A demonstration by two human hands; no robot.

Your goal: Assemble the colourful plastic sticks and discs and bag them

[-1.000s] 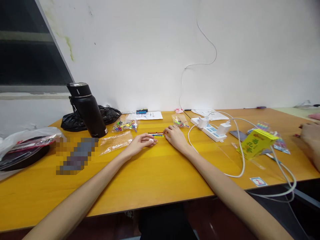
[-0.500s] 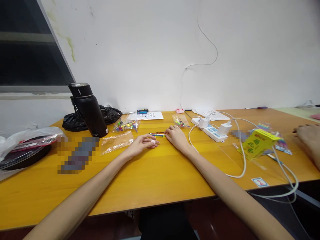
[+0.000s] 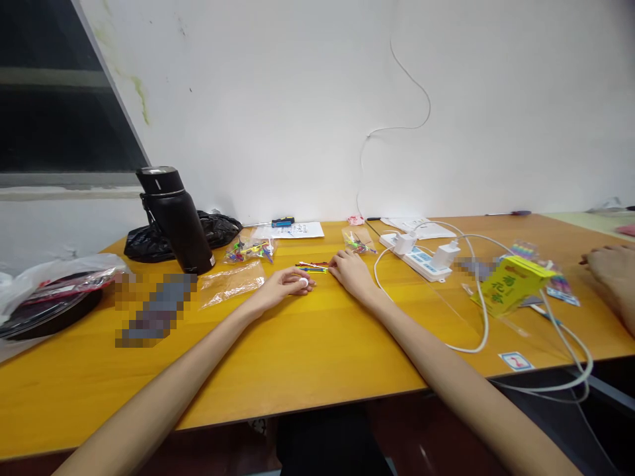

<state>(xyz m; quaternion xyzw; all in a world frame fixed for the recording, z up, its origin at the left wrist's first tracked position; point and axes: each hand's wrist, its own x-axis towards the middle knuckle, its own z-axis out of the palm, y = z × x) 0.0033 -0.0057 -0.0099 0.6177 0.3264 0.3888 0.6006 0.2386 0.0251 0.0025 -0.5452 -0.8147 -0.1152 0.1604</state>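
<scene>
In the middle of the wooden table, several thin coloured sticks [image 3: 312, 268], red, blue, yellow-green and white, lie side by side between my hands. My left hand [image 3: 285, 285] rests on its side to the left of them. Its thumb and fingers close on a small white round thing [image 3: 303, 282]. At the right ends of the sticks is my right hand [image 3: 350, 271], palm down with fingers bent and drawn together. Its fingertips are at the sticks, but what they pinch, if anything, is hidden.
A clear plastic sleeve [image 3: 233, 284] and bags of small colourful pieces [image 3: 251, 249] lie left of centre. A black bottle [image 3: 178, 225] stands at left. To the right are a power strip [image 3: 419, 259] with white cables, a yellow box [image 3: 513, 284] and another person's hand [image 3: 610, 271].
The sticks have shifted slightly and spread a little, and a white one now shows more plainly among them. Both hands stay in nearly the same place.
</scene>
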